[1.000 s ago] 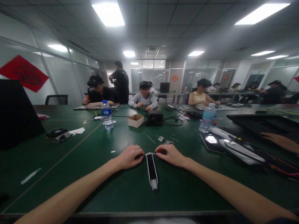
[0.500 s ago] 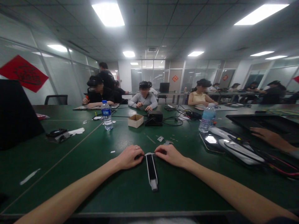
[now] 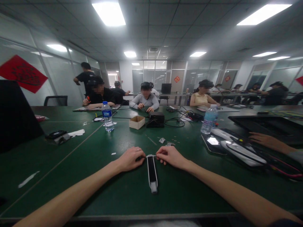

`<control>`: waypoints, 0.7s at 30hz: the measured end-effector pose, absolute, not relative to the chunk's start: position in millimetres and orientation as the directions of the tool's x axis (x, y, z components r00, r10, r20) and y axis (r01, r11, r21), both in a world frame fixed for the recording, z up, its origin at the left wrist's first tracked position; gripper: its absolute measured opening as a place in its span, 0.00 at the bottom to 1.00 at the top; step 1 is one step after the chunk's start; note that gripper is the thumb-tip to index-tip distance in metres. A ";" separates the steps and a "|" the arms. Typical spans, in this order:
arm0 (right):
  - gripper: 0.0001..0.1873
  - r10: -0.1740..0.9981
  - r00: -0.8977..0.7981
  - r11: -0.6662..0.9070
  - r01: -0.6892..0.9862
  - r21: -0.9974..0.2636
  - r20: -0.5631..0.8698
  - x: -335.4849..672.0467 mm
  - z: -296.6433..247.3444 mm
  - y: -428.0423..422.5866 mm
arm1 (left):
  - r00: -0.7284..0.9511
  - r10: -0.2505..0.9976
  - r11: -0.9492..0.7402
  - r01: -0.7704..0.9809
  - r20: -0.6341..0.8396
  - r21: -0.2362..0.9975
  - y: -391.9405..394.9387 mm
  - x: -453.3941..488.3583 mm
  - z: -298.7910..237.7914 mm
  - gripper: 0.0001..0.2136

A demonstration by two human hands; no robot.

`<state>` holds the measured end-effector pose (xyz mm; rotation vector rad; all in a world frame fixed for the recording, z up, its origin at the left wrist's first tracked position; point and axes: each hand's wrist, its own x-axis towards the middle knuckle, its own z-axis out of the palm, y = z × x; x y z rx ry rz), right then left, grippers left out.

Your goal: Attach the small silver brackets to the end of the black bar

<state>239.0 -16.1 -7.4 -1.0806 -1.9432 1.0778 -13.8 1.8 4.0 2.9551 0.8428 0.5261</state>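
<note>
A long narrow black device with a white rim (image 3: pixel 151 172) lies on the green table (image 3: pixel 94 164), pointing away from me. My left hand (image 3: pixel 129 159) rests curled at the left of its far end, fingertips pressed to the rim. My right hand (image 3: pixel 170 156) pinches the same far end from the right, fingers closed. A ring shows on my left hand. Small loose metal parts (image 3: pixel 165 142) lie just beyond my hands.
Two water bottles (image 3: pixel 107 116) (image 3: pixel 208 119), a small cardboard box (image 3: pixel 137 122) and a black unit with cables (image 3: pixel 155 119) stand farther back. White devices on a dark mat (image 3: pixel 239 148) lie right, near another person's hand (image 3: pixel 261 138). A dark laptop lid (image 3: pixel 14 113) stands left. Several people sit opposite.
My hands and the device have barely moved. The neighbour's hand at the right has slid left toward the white devices. The standing person at the back has walked left.
</note>
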 end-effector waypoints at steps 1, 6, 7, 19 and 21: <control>0.15 0.887 -0.440 0.301 0.323 -0.898 0.139 238.4 -7.8 -16.0 | 0.797 0.518 -0.853 0.510 0.311 0.114 1.7 -13.6 4.3 0.06; 0.15 0.887 -0.435 0.304 0.304 -0.903 0.152 238.9 -5.3 -17.9 | 0.800 0.515 -0.855 0.506 0.308 0.116 1.3 -13.7 5.3 0.06; 0.15 0.885 -0.439 0.313 0.308 -0.898 0.158 239.4 -4.5 -18.5 | 0.800 0.515 -0.855 0.505 0.308 0.118 1.4 -13.8 5.3 0.06; 0.16 0.867 -0.443 0.406 0.359 -0.841 0.229 241.9 -7.5 -16.0 | 0.801 0.514 -0.855 0.509 0.307 0.102 1.5 -13.2 5.0 0.06; 0.16 0.873 -0.441 0.377 0.336 -0.863 0.209 241.2 -7.7 -15.6 | 0.802 0.516 -0.854 0.510 0.301 0.106 0.9 -12.9 5.9 0.06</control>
